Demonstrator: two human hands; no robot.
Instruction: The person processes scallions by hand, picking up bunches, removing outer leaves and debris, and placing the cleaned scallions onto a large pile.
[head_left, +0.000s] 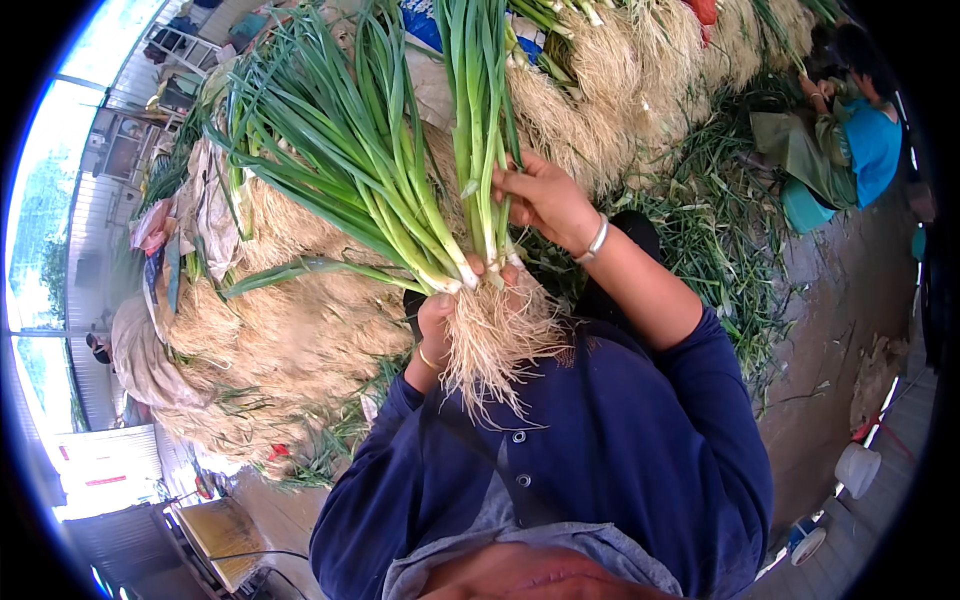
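Observation:
A bunch of green onions [385,190] with long green leaves and white bases fans up and left in front of my chest. My left hand [437,325] is closed around its root end, and the pale stringy roots [495,345] hang over my dark blue top. A narrower group of green onion stalks [478,130] stands upright to the right, its base meeting the same root cluster. My right hand [548,200], with a bracelet at the wrist, has its fingers curled onto these stalks partway up. Some fingers of both hands are hidden behind the stalks.
Large heaps of green onions with roots outward [290,320] lie to the left and ahead. Loose green leaves [700,220] cover the floor at right. A co-worker in blue [870,150] sits at far right. A white bucket [857,470] stands at lower right.

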